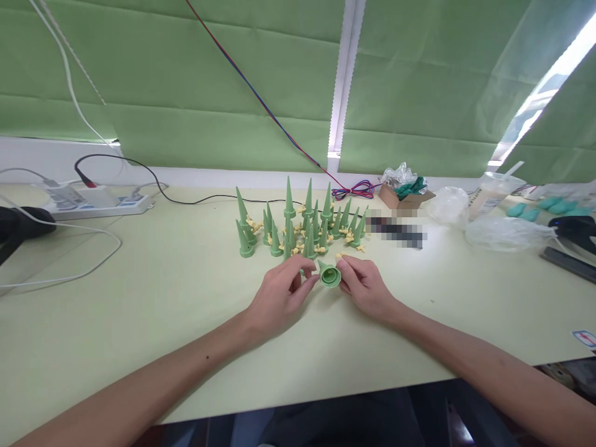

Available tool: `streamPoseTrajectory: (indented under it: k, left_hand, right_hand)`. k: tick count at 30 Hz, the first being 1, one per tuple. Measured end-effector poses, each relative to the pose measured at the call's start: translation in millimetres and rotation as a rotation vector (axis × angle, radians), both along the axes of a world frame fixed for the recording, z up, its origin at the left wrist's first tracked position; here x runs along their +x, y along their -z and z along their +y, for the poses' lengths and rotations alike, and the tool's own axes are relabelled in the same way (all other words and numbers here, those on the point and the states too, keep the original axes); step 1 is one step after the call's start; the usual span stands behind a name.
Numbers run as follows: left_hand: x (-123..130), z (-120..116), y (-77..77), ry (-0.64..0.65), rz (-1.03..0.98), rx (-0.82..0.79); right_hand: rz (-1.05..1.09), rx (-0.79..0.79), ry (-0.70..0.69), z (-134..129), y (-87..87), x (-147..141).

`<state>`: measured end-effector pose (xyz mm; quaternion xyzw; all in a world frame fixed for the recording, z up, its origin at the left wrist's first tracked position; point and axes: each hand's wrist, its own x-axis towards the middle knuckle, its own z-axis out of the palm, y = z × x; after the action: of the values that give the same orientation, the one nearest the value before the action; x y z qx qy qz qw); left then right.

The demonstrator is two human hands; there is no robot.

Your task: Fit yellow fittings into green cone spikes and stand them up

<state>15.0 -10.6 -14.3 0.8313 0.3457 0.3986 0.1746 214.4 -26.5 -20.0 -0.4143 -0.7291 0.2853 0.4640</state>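
Note:
My right hand (365, 287) is closed on a green plastic cone (330, 277), pinching its side between thumb and fingers. The cone's hollow round base faces me, showing an inner ring. A small pale yellow piece (341, 255) shows just above the right fingertips; whether they touch it I cannot tell. Just left of the cone, my left hand (283, 288) has its curved thumb and forefinger apart, with nothing visible gripped between them. Behind both hands stand several upright green cones (288, 198), with small pale yellow branched pieces (320, 250) among them.
A power strip (100, 205) with plugs lies at the left, its black cable running behind the cones. Coiled red-blue wire (356, 189), a small cardboard box (403, 197), a plastic cup (493, 192), plastic bags (507, 233) and teal pieces (552, 203) lie toward the right.

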Motion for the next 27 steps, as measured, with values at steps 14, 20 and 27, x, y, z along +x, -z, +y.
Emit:
streamPoseTrajectory:
  k: [14, 20, 27]
  left_hand:
    - [2.9, -0.8, -2.8, 0.212, -0.189, -0.763]
    - [1.2, -1.4, -5.6, 0.215, -0.159, -0.756]
    - [0.7, -1.5, -6.8, 0.226, -0.148, -0.69]
  right_hand:
    - [-0.038, 0.029, -0.084, 2.8, 0.9, 1.4]
    - [-0.033, -0.012, -0.134, 3.1, 2.1, 3.0]
    - [-0.074, 0.005, -0.143, 3.2, -0.1, 3.8]
